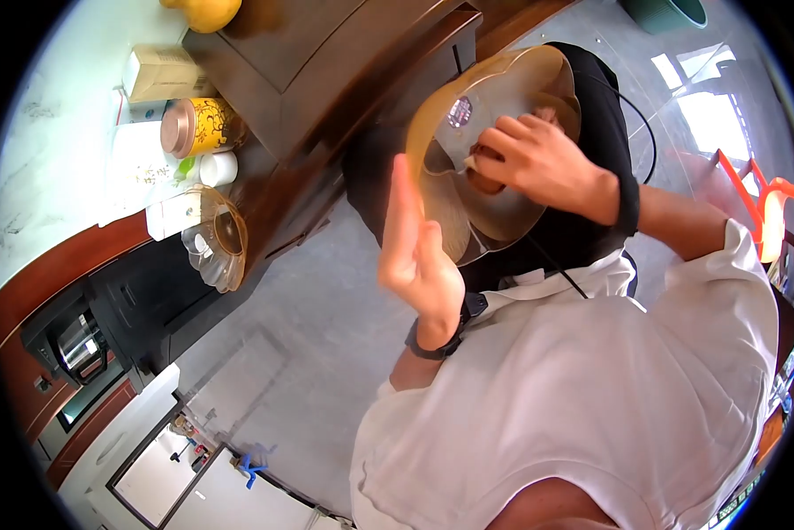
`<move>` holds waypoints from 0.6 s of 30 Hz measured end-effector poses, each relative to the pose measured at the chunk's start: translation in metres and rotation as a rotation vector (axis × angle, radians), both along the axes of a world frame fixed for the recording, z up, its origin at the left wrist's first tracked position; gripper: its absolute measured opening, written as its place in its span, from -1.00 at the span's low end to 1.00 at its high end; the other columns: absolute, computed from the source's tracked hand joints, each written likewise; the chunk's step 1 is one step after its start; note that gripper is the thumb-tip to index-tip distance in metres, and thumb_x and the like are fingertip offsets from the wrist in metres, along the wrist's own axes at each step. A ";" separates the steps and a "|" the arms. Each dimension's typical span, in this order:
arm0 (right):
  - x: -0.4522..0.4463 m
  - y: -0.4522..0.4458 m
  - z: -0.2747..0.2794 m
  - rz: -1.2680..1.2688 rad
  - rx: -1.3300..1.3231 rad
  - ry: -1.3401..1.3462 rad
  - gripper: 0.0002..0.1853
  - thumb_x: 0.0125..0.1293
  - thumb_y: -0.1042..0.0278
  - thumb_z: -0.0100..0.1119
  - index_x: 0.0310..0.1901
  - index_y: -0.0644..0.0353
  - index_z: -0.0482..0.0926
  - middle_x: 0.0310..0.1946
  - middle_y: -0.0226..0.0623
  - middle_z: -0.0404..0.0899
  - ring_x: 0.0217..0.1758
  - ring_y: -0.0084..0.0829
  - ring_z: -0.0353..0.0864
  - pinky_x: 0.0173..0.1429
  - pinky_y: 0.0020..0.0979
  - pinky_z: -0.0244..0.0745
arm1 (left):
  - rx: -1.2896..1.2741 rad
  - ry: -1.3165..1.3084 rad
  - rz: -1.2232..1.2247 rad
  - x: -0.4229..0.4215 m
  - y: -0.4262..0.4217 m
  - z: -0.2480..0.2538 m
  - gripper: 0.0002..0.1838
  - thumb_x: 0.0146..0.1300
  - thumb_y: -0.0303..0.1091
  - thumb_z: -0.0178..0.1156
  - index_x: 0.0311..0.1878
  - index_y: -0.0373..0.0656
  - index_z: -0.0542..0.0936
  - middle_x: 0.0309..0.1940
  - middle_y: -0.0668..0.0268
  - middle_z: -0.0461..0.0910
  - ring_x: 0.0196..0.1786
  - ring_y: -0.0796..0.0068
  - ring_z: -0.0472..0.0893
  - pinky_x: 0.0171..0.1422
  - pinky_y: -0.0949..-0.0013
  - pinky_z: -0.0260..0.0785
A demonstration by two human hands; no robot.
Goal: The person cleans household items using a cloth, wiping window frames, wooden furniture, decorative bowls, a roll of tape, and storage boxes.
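Holding a small brown object (487, 179) inside an amber bowl (496, 212) at upper centre, the right hand (538, 163) has curled fingers; the left hand (419, 261) lies open against the bowl's side. A yellow tin (204, 125) sits upper left.

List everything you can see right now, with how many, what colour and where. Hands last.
scalloped bowl: one, translucent amber, over the lap
brown item: one, brown, in the bowl; identity unclear
second bowl: one, clear with amber tint, counter edge
tin: one, yellow, brownish lid, on counter
box: one, beige, beside tin
cup: one, white, beside tin
rounded object: one, yellow, counter's far end
carafe: one, glass and black, lower left
bin: one, green, on floor, top right
angular object: one, orange-red, right edge
wristbands: two, black, one per wrist
left hand: one, bare, open against bowl's side
right hand: one, bare, gripping brown item
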State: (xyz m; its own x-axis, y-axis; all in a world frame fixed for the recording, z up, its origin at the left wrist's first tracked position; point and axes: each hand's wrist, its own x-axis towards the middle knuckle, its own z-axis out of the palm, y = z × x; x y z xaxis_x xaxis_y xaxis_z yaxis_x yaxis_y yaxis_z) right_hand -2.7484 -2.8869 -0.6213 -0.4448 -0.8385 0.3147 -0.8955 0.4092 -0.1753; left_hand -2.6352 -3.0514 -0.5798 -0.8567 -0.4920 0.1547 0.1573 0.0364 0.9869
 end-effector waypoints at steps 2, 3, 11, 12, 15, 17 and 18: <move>-0.021 0.013 -0.006 0.035 0.019 0.086 -0.71 0.08 0.34 0.22 -0.10 0.02 0.59 -0.16 -0.41 0.48 -0.12 -0.36 0.51 -0.12 -0.35 0.47 | 0.046 -0.112 -0.070 0.002 -0.007 0.001 -0.27 0.12 -0.81 -0.17 0.47 -0.51 0.22 0.49 -0.08 0.27 0.54 0.00 0.28 0.53 -0.02 0.25; -0.030 0.020 -0.003 -0.010 0.111 0.116 -0.67 0.07 0.35 0.22 -0.07 0.03 0.59 -0.13 -0.39 0.49 -0.10 -0.36 0.52 -0.06 -0.36 0.47 | 0.125 -0.179 -0.065 0.005 -0.008 -0.002 -0.26 0.12 -0.80 -0.18 0.48 -0.46 0.23 0.51 0.01 0.27 0.56 0.02 0.26 0.49 -0.06 0.28; -0.050 0.013 0.032 -0.165 -0.183 0.192 -0.71 0.08 0.40 0.23 -0.11 0.11 0.59 -0.07 -0.37 0.53 -0.02 -0.31 0.54 -0.02 -0.33 0.54 | 0.178 -0.211 -0.042 0.014 0.013 -0.021 -0.32 0.25 -0.73 -0.08 0.50 -0.41 0.22 0.53 0.06 0.25 0.56 0.13 0.27 0.46 0.19 0.34; -0.049 0.011 0.030 -0.180 -0.215 0.139 -0.71 0.08 0.41 0.23 -0.11 0.11 0.59 -0.06 -0.37 0.53 -0.01 -0.29 0.55 -0.01 -0.31 0.55 | 0.186 -0.195 -0.040 0.013 0.015 -0.023 -0.32 0.25 -0.72 -0.08 0.50 -0.41 0.22 0.52 0.06 0.25 0.56 0.15 0.27 0.46 0.23 0.34; -0.043 0.001 0.022 -0.248 -0.284 -0.083 -0.69 0.09 0.48 0.24 -0.08 0.12 0.58 -0.08 -0.32 0.55 0.00 -0.22 0.56 0.01 -0.27 0.56 | 0.186 -0.184 -0.012 0.013 0.023 -0.025 -0.32 0.25 -0.72 -0.06 0.50 -0.40 0.23 0.50 0.06 0.29 0.54 0.23 0.30 0.43 0.33 0.34; -0.038 -0.008 0.020 -0.230 -0.370 -0.117 -0.67 0.09 0.51 0.24 -0.06 0.14 0.56 -0.07 -0.29 0.55 0.01 -0.17 0.56 0.02 -0.24 0.56 | 0.172 -0.208 0.011 0.010 0.030 -0.021 -0.32 0.24 -0.72 -0.04 0.50 -0.41 0.24 0.47 0.08 0.34 0.47 0.30 0.37 0.40 0.38 0.34; -0.030 -0.011 0.019 -0.255 -0.347 -0.239 -0.68 0.11 0.49 0.23 -0.05 0.14 0.53 -0.10 -0.26 0.53 -0.01 -0.15 0.55 -0.01 -0.21 0.55 | 0.172 -0.215 0.012 0.008 0.031 -0.021 -0.32 0.24 -0.71 -0.03 0.50 -0.41 0.25 0.45 0.09 0.37 0.44 0.34 0.40 0.39 0.40 0.34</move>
